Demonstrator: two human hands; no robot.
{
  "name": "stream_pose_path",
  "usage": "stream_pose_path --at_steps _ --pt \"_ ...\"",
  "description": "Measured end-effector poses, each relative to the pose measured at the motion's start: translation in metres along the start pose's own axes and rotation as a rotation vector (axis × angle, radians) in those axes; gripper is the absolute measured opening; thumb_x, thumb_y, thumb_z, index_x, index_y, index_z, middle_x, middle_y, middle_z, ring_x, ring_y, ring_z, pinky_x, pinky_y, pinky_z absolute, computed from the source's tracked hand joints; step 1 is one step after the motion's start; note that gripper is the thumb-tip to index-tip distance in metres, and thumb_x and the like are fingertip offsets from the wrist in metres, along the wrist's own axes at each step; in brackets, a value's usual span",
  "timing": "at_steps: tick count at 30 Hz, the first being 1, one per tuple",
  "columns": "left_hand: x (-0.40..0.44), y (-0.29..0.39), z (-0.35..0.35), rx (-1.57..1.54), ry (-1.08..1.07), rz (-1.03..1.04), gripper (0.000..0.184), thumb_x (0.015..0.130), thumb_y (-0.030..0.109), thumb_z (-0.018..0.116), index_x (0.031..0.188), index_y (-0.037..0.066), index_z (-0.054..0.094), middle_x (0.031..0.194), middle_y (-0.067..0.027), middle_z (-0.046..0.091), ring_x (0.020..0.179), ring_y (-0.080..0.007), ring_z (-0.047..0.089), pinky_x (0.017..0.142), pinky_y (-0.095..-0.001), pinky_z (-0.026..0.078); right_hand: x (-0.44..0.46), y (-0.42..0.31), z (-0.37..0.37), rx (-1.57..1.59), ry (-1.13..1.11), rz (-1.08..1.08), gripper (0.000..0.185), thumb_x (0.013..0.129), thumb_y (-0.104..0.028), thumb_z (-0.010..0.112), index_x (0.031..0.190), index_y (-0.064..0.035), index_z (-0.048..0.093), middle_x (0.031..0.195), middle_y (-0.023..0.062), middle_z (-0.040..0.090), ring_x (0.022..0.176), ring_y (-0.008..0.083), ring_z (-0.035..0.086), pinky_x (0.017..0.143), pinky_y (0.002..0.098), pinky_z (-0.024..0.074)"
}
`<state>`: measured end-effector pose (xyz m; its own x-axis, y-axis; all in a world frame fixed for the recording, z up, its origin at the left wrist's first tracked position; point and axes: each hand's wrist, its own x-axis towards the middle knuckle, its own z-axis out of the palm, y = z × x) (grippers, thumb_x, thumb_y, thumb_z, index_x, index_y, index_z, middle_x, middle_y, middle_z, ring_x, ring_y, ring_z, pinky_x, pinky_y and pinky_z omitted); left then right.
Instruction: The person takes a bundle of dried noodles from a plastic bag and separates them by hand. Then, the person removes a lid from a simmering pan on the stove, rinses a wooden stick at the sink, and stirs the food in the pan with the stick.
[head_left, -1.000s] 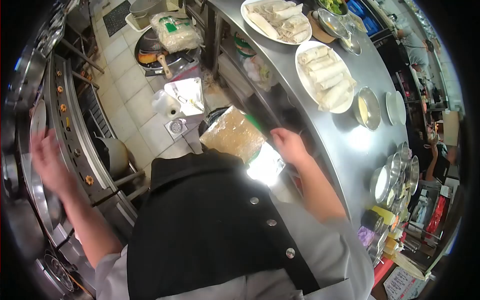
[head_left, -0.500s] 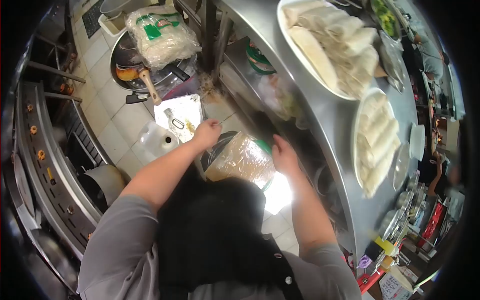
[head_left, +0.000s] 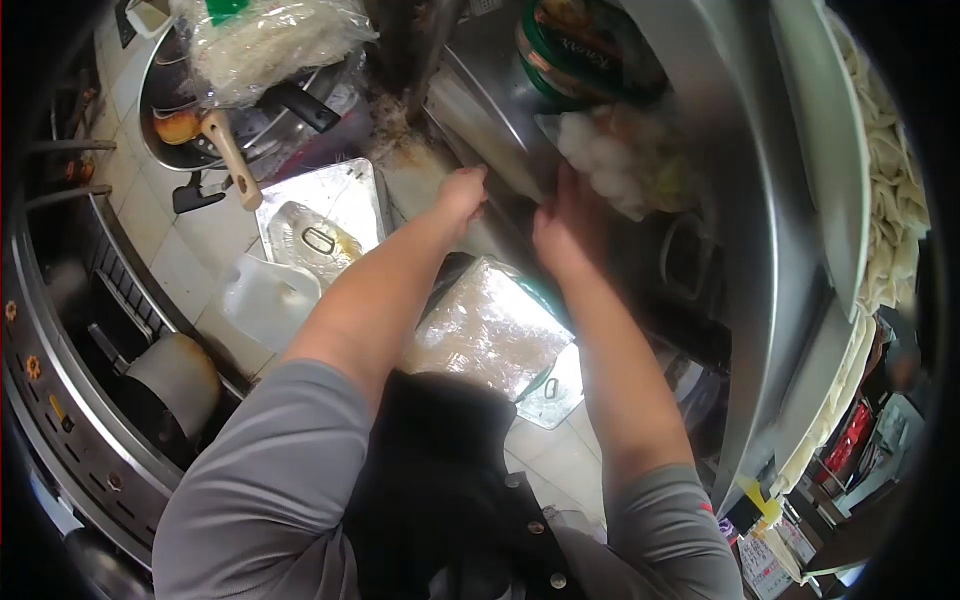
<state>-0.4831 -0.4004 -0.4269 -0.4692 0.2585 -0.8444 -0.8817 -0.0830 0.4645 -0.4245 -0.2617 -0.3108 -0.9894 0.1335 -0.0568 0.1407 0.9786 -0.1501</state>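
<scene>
My left hand (head_left: 463, 194) is closed, held in front of the lower shelf under the steel table; whatever it may grip is too small to make out. My right hand (head_left: 563, 228) reaches in at the shelf's edge, its fingers partly in shadow and blurred. Just to its right lies a clear bag of white and orange pieces (head_left: 610, 165). Behind that bag is a green-rimmed tub (head_left: 560, 60). Below my hands, a flat plastic-wrapped block (head_left: 490, 330) rests near my apron.
Metal lids (head_left: 325, 225), a white plastic container (head_left: 265, 300) and a large pan (head_left: 160, 100) with a wrapped bag (head_left: 270, 50) stand at the left. The steel table edge (head_left: 750, 200) overhangs the shelf, with plates of white rolls (head_left: 890, 200). A stove (head_left: 80, 440) lines the far left.
My view has moved down and closer to the shelf. Both hands have gone forward to the shelf's edge, my left hand coming from the stove side and then beside my right hand.
</scene>
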Motion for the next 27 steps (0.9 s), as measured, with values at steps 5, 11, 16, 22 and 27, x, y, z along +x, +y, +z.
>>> stream_pose_path --at_steps 5,11,16,22,27 --pt "0.046 0.000 0.008 -0.205 0.022 0.048 0.032 0.097 0.032 0.047 0.121 0.012 0.052 0.108 -0.0025 0.054 0.093 -0.0195 0.057 0.081 -0.0447 0.045 -0.026 -0.013 0.008 0.096 0.063 -0.152 0.049 0.084 -0.017 0.058 0.130 -0.0014 0.050 0.138 0.0204 0.045 0.127 0.0390 0.042 0.105 0.0491 0.0363" --pt "0.056 0.012 0.016 -0.396 0.018 0.020 0.043 0.094 0.032 0.054 0.127 0.004 0.048 0.119 -0.0103 0.053 0.107 -0.0252 0.052 0.093 -0.0524 0.038 -0.031 -0.021 0.012 0.138 0.011 -0.166 0.046 0.085 -0.015 0.057 0.128 -0.0007 0.052 0.137 0.0192 0.047 0.127 0.0388 0.043 0.106 0.0477 0.0365" --pt "0.067 0.009 0.015 -0.421 -0.029 0.017 0.054 0.092 0.038 0.056 0.133 0.005 0.046 0.123 -0.0096 0.049 0.113 -0.0252 0.049 0.096 -0.0546 0.035 -0.040 -0.014 0.022 0.211 -0.121 -0.080 0.047 0.085 -0.015 0.057 0.129 0.0001 0.051 0.138 0.0192 0.046 0.127 0.0395 0.043 0.107 0.0474 0.0357" --pt "0.092 -0.012 -0.005 -0.348 -0.132 0.020 0.053 0.084 0.046 0.067 0.113 0.004 0.053 0.093 -0.0061 0.055 0.080 -0.0181 0.056 0.069 -0.0364 0.048 -0.033 -0.015 0.042 0.074 -0.212 -0.067 0.057 0.088 -0.019 0.054 0.139 -0.0004 0.040 0.146 0.0203 0.037 0.132 0.0378 0.039 0.109 0.0474 0.0319" --pt "0.063 -0.051 -0.031 -0.079 0.088 0.060 0.037 0.088 0.041 0.064 0.099 0.006 0.057 0.067 -0.0017 0.053 0.051 -0.0122 0.051 0.046 -0.0258 0.043 -0.018 -0.014 0.059 -0.083 -0.303 0.006 0.062 0.089 -0.021 0.052 0.144 -0.0004 0.032 0.150 0.0208 0.030 0.136 0.0363 0.035 0.111 0.0451 0.0308"
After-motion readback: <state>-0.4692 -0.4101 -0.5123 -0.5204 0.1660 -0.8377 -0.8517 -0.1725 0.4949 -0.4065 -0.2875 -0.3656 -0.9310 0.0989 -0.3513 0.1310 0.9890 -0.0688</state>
